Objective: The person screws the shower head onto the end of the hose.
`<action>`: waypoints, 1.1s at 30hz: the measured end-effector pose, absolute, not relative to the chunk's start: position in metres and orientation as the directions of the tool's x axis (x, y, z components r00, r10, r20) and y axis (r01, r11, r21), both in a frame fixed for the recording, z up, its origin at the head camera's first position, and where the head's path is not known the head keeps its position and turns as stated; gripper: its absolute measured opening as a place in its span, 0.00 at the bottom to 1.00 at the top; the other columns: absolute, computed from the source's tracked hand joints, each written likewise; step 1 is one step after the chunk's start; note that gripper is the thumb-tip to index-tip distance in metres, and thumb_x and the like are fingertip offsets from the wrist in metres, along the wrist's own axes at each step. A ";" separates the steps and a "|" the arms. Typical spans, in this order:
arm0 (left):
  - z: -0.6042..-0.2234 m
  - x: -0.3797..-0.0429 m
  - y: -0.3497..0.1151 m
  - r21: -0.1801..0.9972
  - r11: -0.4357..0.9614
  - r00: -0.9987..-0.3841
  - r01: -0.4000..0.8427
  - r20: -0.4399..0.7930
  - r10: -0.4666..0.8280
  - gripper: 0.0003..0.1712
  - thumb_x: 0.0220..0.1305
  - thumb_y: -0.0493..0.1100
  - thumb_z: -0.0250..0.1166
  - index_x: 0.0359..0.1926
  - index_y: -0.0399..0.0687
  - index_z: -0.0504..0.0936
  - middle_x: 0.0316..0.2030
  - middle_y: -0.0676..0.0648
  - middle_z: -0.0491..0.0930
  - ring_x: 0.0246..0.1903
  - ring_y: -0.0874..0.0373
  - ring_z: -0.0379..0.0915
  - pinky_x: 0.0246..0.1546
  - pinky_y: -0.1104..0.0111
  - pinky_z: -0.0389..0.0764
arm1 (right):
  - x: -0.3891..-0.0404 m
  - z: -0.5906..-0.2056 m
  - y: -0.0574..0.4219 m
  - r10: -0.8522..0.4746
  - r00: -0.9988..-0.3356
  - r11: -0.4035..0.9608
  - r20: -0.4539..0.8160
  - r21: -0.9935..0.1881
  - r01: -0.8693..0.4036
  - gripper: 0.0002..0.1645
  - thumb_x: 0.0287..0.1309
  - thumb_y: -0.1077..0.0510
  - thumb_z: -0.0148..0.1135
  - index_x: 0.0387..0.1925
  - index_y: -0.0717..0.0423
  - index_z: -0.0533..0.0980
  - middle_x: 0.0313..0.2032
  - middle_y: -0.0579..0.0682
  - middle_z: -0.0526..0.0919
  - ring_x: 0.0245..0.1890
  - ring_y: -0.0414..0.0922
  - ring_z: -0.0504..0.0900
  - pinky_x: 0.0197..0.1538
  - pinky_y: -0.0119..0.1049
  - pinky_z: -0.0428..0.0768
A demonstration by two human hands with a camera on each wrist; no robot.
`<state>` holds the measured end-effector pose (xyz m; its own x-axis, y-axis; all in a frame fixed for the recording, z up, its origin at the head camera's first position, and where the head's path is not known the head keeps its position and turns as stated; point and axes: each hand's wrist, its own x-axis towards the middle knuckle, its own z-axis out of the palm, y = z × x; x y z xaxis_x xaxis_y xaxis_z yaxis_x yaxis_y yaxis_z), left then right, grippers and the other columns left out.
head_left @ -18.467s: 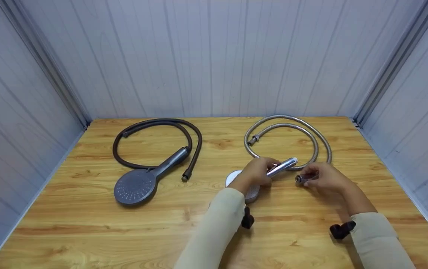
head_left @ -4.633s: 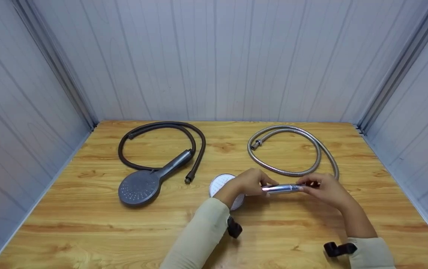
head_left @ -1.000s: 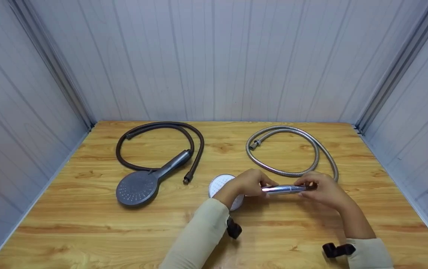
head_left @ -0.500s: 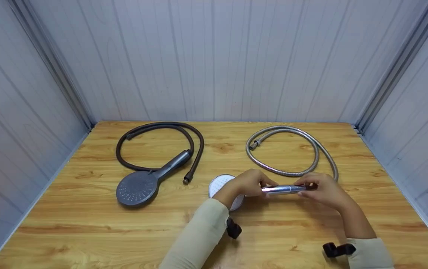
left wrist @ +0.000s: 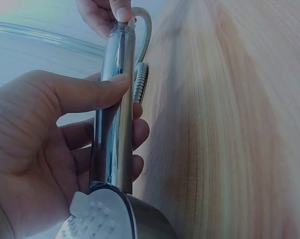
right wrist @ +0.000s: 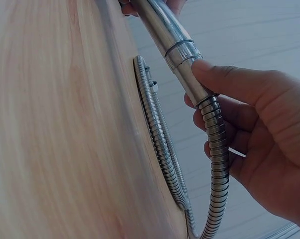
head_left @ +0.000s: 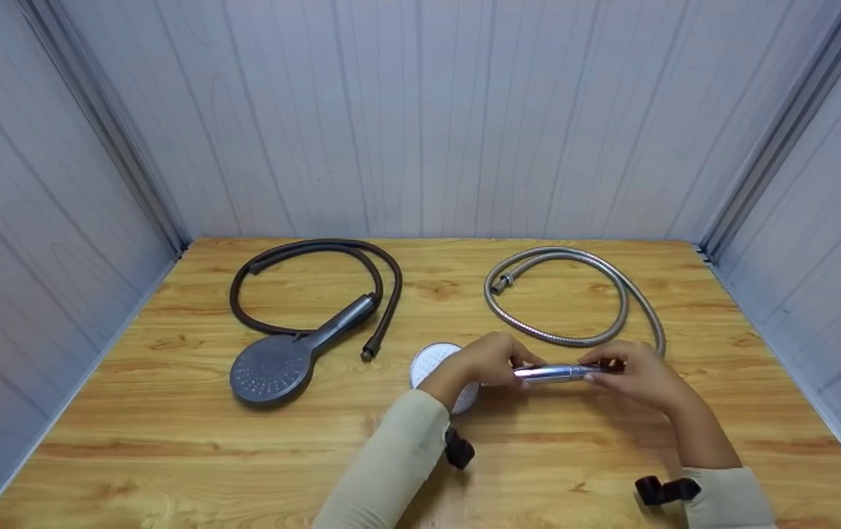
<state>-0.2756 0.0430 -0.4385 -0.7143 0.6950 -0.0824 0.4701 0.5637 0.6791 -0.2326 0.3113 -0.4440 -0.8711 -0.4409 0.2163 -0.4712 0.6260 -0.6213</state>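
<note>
Fingers (left wrist: 97, 92) of the left hand (head_left: 490, 361) curl round the smooth chrome handle of the silver shower head (head_left: 549, 372), thumb laid across the top of the tube, the other fingers wrapped underneath. Over on the right hand (head_left: 637, 375), the thumb and fingertips (right wrist: 225, 82) pinch the joint where the ribbed metal hose (head_left: 611, 286) meets the handle's end. The handle lies level between the two hands, just above the surface (head_left: 170, 455), in the near middle of the scene. Its round face (head_left: 431, 361), white with small nozzle bumps, pokes out left of the left hand; the collar behind it is brushed metal.

From the right hand the metal hose, a spiral-wound flexible tube, loops away to the far right and curls back to a nut end (head_left: 499, 283) lying on the wood. Well apart on the left sits a dark grey shower head (head_left: 273, 371), a flat round disc dotted with holes, its handle angled up to the far right. A dark brown hose (head_left: 317, 250), smooth and matte, coils round behind it, one end (head_left: 367, 354) lying near the handle. Surface is pale wood-grain laminate; ribbed grey panels (head_left: 420, 110) wall it in on three sides. Beige sleeves (head_left: 391, 470) cover both forearms.
</note>
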 end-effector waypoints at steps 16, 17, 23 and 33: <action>-0.438 -0.277 0.043 0.680 0.551 -0.708 0.483 -0.067 0.703 0.25 0.52 0.34 0.73 0.53 0.52 0.85 0.24 0.58 0.77 0.22 0.67 0.64 0.23 0.76 0.65 | -0.233 -0.444 0.311 -0.395 -0.885 0.619 0.247 -0.640 -0.455 0.13 0.48 0.64 0.75 0.38 0.53 0.84 0.36 0.46 0.80 0.33 0.41 0.76 0.35 0.32 0.77; -0.438 -0.277 0.043 0.679 0.550 -0.707 0.486 -0.064 0.704 0.25 0.52 0.34 0.73 0.53 0.52 0.85 0.23 0.58 0.77 0.22 0.67 0.64 0.23 0.76 0.65 | -0.233 -0.444 0.311 -0.392 -0.886 0.619 0.247 -0.642 -0.452 0.13 0.47 0.64 0.75 0.38 0.52 0.84 0.36 0.46 0.80 0.33 0.42 0.77 0.35 0.32 0.76; -0.438 -0.277 0.044 0.674 0.549 -0.703 0.494 -0.062 0.709 0.24 0.52 0.35 0.73 0.53 0.53 0.86 0.22 0.58 0.77 0.22 0.67 0.64 0.22 0.76 0.65 | -0.234 -0.444 0.311 -0.400 -0.882 0.617 0.248 -0.639 -0.459 0.13 0.47 0.66 0.75 0.36 0.52 0.83 0.36 0.46 0.80 0.34 0.43 0.78 0.35 0.33 0.76; -0.438 -0.277 0.044 0.676 0.549 -0.699 0.491 -0.070 0.711 0.23 0.54 0.36 0.73 0.52 0.55 0.86 0.23 0.59 0.77 0.21 0.66 0.64 0.22 0.75 0.66 | -0.233 -0.444 0.311 -0.410 -0.881 0.630 0.237 -0.625 -0.461 0.11 0.50 0.64 0.74 0.38 0.53 0.84 0.36 0.45 0.82 0.34 0.42 0.78 0.35 0.33 0.78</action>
<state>-0.2769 0.0438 -0.4380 -0.6995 0.7112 -0.0696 0.4911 0.5491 0.6762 -0.2329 0.3111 -0.4436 -0.8808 -0.4100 0.2368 -0.4612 0.6300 -0.6248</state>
